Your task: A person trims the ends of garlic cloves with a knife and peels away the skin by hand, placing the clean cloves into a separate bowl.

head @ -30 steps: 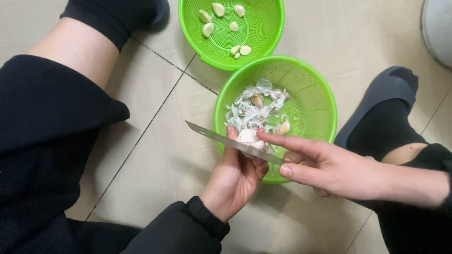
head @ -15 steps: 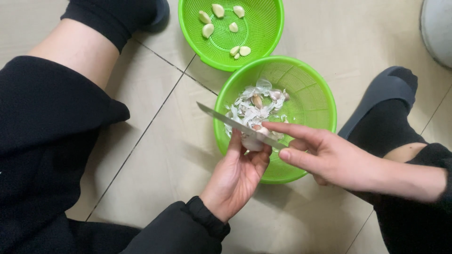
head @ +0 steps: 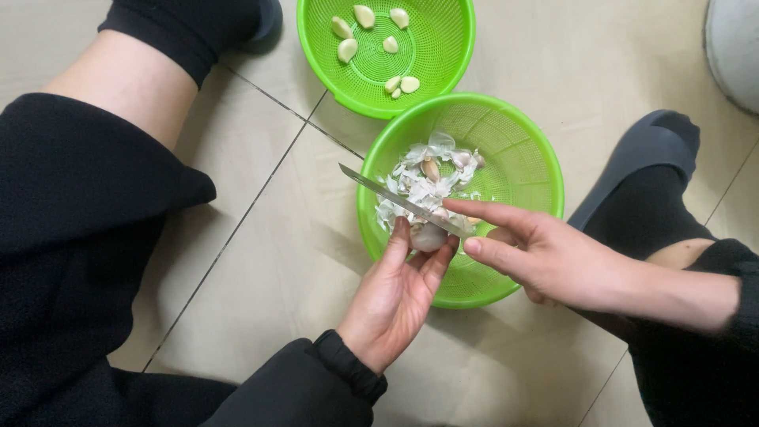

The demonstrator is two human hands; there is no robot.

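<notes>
1. Black-sleeved left hand point(head: 395, 296) palm up, fingers curled round a garlic clove point(head: 428, 236), pinched at the fingertips over the near rim of the front basket.
2. Steel knife point(head: 395, 199) lying flat across the clove, tip pointing left past the rim.
3. Green front basket point(head: 531, 174) with garlic skins point(head: 423, 178) and a few unpeeled cloves; rear basket point(head: 443, 59) with peeled cloves point(head: 365, 16).
4. Right hand point(head: 553, 257) gripping knife, index finger stretched along blade.

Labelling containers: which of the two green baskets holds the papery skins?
The nearer green basket, under the hands and knife. It holds white garlic skins and a few unpeeled cloves; the far green basket holds only peeled cloves.
</notes>
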